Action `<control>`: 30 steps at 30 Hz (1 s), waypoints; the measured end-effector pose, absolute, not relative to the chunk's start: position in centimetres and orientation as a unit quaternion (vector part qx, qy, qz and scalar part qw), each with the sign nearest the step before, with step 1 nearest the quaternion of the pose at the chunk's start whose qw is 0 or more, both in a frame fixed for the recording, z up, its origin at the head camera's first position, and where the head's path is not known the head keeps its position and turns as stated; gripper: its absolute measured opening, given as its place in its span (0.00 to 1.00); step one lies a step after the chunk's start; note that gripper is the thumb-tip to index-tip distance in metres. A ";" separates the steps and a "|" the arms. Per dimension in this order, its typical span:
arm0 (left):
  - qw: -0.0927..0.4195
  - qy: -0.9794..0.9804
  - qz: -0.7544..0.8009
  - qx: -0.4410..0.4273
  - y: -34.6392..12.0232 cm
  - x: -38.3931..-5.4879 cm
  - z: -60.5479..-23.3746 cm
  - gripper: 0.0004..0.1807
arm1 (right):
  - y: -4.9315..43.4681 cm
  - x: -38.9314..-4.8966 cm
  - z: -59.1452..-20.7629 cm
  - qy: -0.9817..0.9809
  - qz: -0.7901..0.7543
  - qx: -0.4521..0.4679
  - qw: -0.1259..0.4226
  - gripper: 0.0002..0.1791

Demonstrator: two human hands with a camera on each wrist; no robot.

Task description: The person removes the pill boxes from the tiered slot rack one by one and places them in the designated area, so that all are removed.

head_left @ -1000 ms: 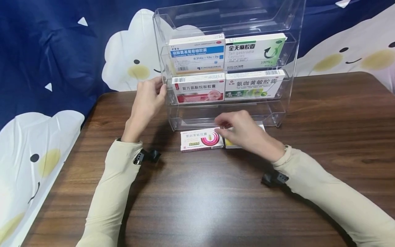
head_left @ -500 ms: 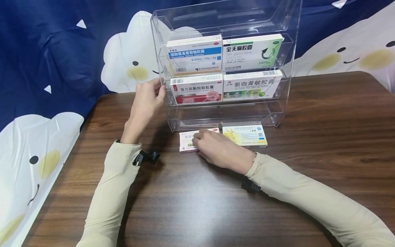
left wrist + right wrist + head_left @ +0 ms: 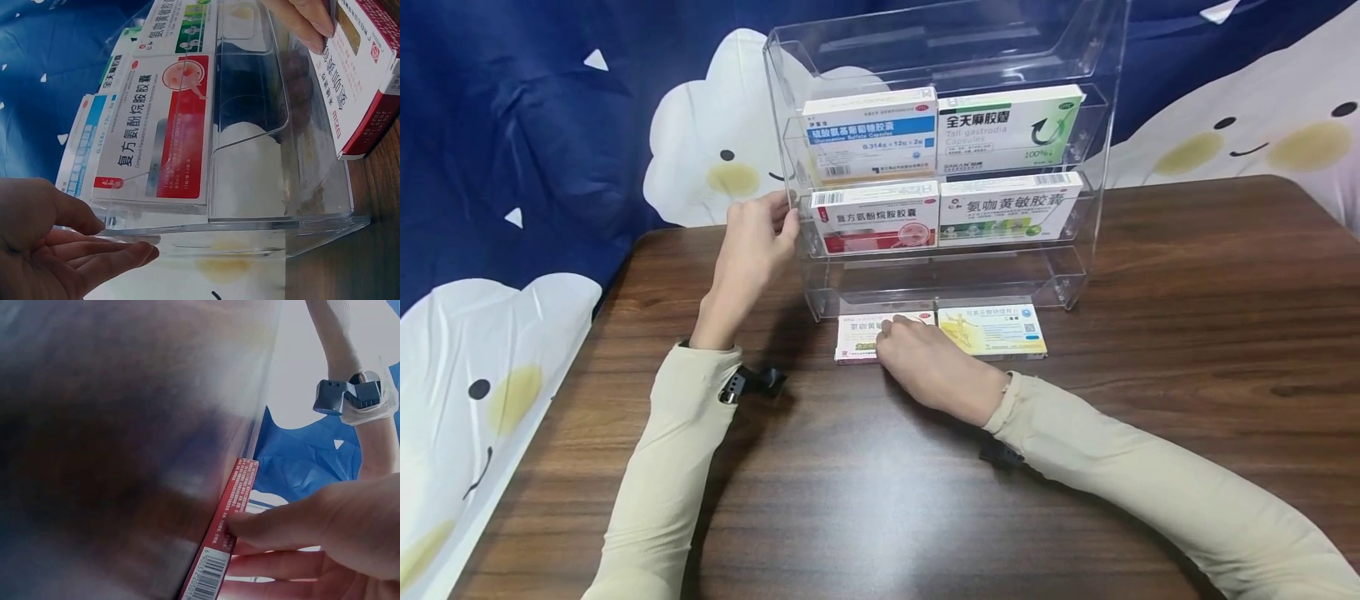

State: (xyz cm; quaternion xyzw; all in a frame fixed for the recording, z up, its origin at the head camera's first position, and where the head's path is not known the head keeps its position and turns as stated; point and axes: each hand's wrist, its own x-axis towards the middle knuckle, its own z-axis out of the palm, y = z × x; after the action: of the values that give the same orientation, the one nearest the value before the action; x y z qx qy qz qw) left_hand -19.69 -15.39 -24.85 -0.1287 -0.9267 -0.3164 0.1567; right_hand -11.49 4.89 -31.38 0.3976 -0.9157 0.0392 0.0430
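Observation:
Thumb and fingers of my left hand [image 3: 756, 242] pinch the left side panel of a clear acrylic display rack [image 3: 281, 225]. In front of the rack's bottom tier, my right hand [image 3: 936, 367] holds a white medicine box [image 3: 857, 335] with red edges. The right wrist view shows the thumb on that box's red narrow side [image 3: 231, 509], with the other fingers reaching over its face. Part of the box's front is hidden behind the hand. Just right of it, a white and yellow medicine box [image 3: 996, 331] lies on the table.
Two rack tiers carry boxes: a blue-striped box [image 3: 872, 137] and a green one [image 3: 1011, 129] above, a red-and-white one [image 3: 880, 218] and a green-banded one [image 3: 1007, 208] below. The brown table [image 3: 865, 483] spreads in front; a patterned curtain [image 3: 550, 108] hangs behind.
My right hand has moved left from above the yellow box onto the red-edged box and taken hold of it. The left hand stays on the rack's side.

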 end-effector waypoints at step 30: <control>0.143 -0.926 -0.327 -0.123 -15.5 -19.7 -24.8 0.17 | 5.6 -11.6 -31.0 -0.926 0.030 0.373 0.041 0.06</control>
State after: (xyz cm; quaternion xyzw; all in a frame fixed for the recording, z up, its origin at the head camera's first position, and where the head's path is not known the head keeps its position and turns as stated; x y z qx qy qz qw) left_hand -19.70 -15.51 -24.76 -0.1230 -0.9260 -0.3269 0.1431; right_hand -11.63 5.60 -31.04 0.3728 -0.9265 0.0303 0.0414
